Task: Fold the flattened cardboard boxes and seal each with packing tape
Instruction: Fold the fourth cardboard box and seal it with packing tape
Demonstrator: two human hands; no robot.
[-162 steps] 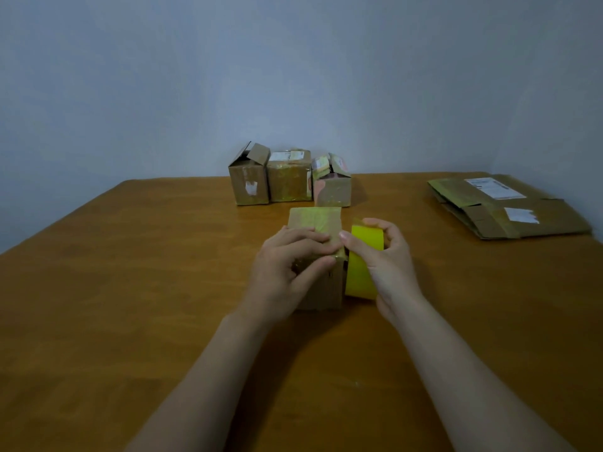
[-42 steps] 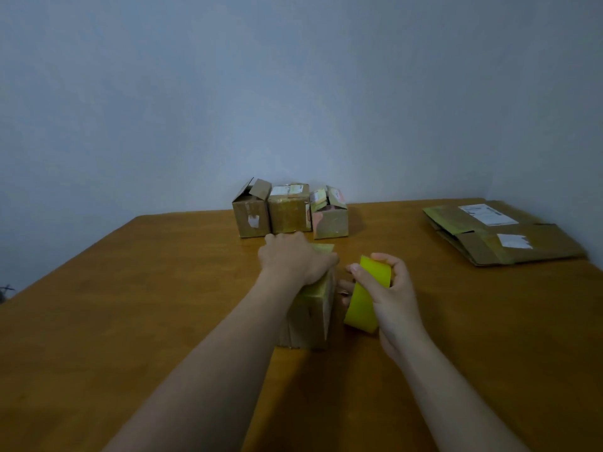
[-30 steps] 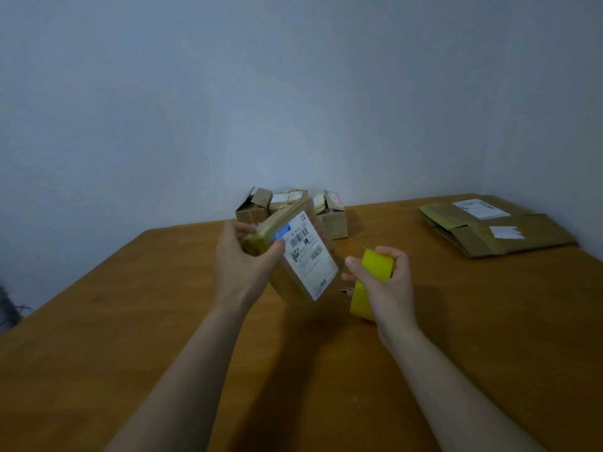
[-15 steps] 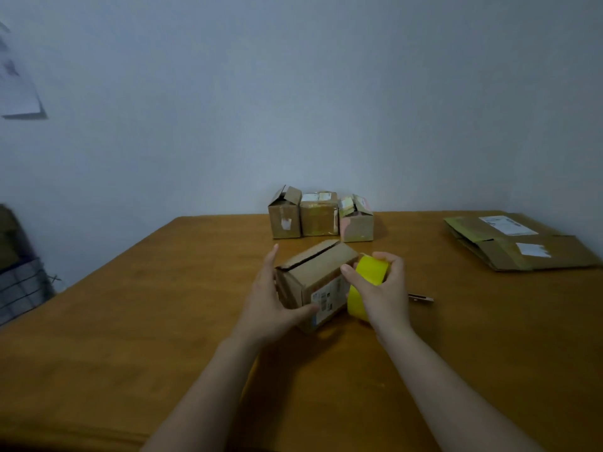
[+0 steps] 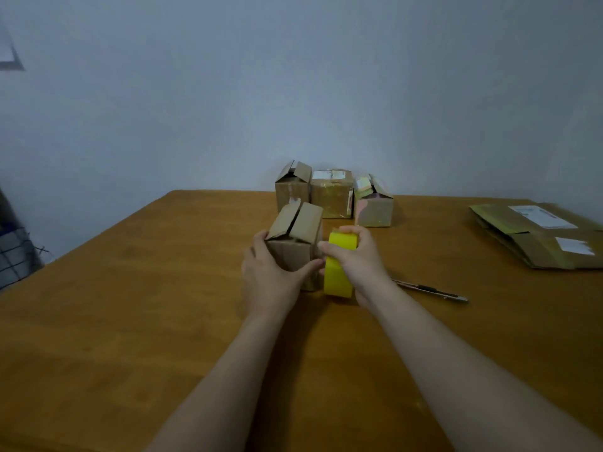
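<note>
A small brown cardboard box (image 5: pixel 298 238) stands on the wooden table (image 5: pixel 130 305), its two top flaps folded down with an unsealed seam between them. My left hand (image 5: pixel 270 275) grips its near left side, thumb across the front. Right beside the box, my right hand (image 5: pixel 362 262) holds an upright roll of yellow packing tape (image 5: pixel 339 265), fingers curled over its top. A stack of flattened cardboard boxes (image 5: pixel 538 236) with white labels lies at the far right.
Three folded small boxes (image 5: pixel 332 194) stand in a row at the table's back edge against the wall. A utility knife (image 5: pixel 430 290) lies on the table just right of my right wrist. A wire rack shows at the left edge (image 5: pixel 13 252).
The box was lifted by my left hand, turned over, and now stands on the table with its unsealed flaps upward. My right hand kept hold of the tape roll beside it.
</note>
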